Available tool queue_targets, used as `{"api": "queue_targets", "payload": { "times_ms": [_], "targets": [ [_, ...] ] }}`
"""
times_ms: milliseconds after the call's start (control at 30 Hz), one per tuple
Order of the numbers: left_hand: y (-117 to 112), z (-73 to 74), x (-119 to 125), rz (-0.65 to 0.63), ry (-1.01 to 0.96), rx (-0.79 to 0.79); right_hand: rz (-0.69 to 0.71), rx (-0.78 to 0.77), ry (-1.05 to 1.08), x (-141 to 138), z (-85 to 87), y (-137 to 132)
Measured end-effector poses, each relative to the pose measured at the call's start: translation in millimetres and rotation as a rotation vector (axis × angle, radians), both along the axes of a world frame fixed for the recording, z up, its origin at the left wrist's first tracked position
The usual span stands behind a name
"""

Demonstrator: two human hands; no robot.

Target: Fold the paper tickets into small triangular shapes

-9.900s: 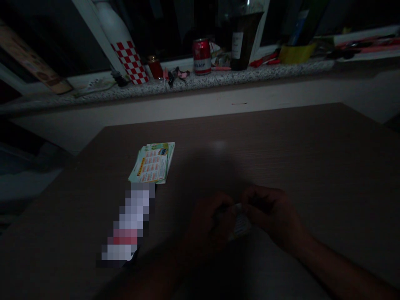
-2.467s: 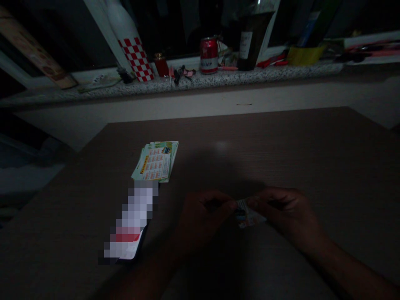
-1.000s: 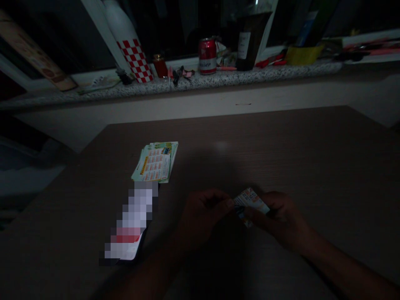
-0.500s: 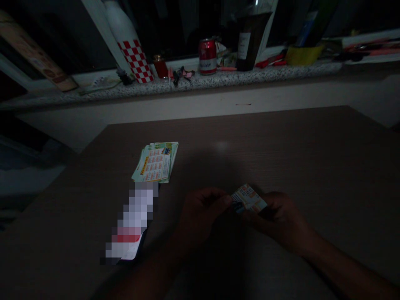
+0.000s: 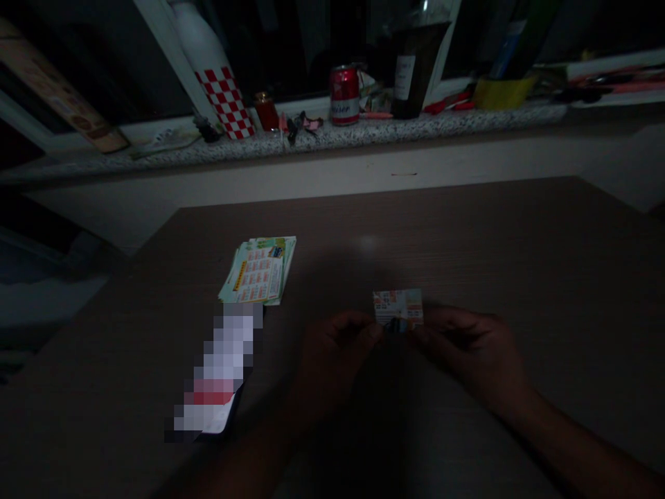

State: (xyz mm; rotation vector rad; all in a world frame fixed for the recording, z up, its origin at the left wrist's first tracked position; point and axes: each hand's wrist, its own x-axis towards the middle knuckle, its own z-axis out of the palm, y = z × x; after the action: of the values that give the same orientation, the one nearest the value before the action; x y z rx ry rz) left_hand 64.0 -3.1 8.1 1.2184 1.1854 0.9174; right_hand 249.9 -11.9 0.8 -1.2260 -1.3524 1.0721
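A small folded piece of printed paper (image 5: 399, 309) is held up over the dark wooden table (image 5: 493, 235). My left hand (image 5: 335, 353) pinches its lower left corner between thumb and fingers. On the other side, my right hand (image 5: 475, 346) grips its lower right edge in the same way. Coloured print and small grids show on the face of the paper; the dim light hides finer detail. To the left lies a stack of printed sheets (image 5: 257, 270) with calendar-like grids.
Below the stack lies a lit phone (image 5: 223, 374), its screen blurred out. Along the granite sill (image 5: 364, 135) stand a checkered bottle (image 5: 226, 97), a red can (image 5: 344, 95), a dark cup (image 5: 413, 83) and a yellow container (image 5: 503, 93).
The folded paper has turned from a slant to nearly level and risen slightly. My right hand has shifted to its right edge with fingers repositioned; my left hand has barely moved.
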Motion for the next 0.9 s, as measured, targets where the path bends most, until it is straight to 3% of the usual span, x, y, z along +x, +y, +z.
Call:
{"api": "queue_targets", "payload": {
  "times_ms": [100, 200, 300, 433, 533, 733, 900],
  "targets": [
    [-1, 2.1, 0, -0.062, 0.128, 0.084, -0.083, 0.085, -0.081, 2, -0.8, -1],
    [-1, 5.5, -2, -0.027, 0.153, 0.136, -0.106, 0.253, -0.271, 7, -1.6, -1],
    [0, 8.2, -7, 0.009, 0.114, 0.141, -0.027, 0.436, -0.432, 13, -0.4, -1],
    [-1, 10.1, -10, -0.052, 0.072, 0.185, 0.023, 0.574, -0.462, 16, 1.6, -2],
    [-2, 11.0, -10, -0.05, 0.083, 0.22, 0.001, 0.511, -0.378, 13, 2.4, -3],
    [-2, 13.0, -11, -0.045, 0.094, 0.346, 0.024, 0.222, -0.077, 6, 6.6, -3],
    [-1, 15.6, -10, -0.031, 0.037, 0.423, 0.037, 0.189, 0.001, 6, 6.4, -4]
  ]
}}
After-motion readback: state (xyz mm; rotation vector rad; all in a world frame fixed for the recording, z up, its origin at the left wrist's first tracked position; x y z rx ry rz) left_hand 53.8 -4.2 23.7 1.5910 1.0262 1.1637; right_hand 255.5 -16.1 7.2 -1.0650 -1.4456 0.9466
